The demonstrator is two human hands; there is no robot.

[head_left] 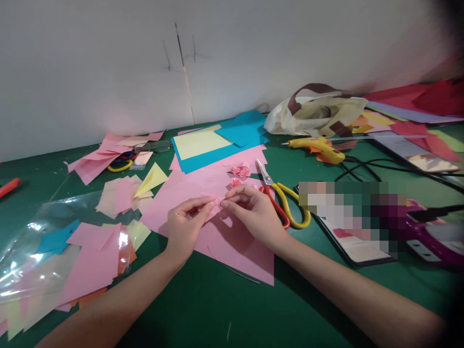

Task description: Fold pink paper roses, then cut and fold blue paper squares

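The green counter point(188, 319) is crowded on nearly every side. At the left, a clear plastic bag point(21, 261) spreads over pink, blue and cream paper offcuts, with a folded yellow paper point(152, 179) just beyond it and loose pink sheets point(108, 150) by the wall. Toward the back, blue sheets point(246, 126) lie with a pale yellow sheet point(199, 143) among them; right of these slumps a cream cloth bag point(286, 116) with brown handles. In front of it sits a yellow glue gun point(319, 145), nozzle pointing left, and black cables run across the right side, near a phone point(366, 251) and a purple power strip point(422, 246). Closest to the work are open-bladed scissors point(267, 179), just beyond the right hand point(250, 208), which covers part of their red handle; whether they touch, I cannot tell. Small pink paper flowers point(239, 170) lie just past the fingers, and a thin wire point(235, 271) lies nearer the wearer. The small pink paper piece point(216, 205) is between the two hands, above a large pink sheet point(250, 256): the left hand point(184, 222) pinches its left side between thumb and fingers, and the right pinches the other side.
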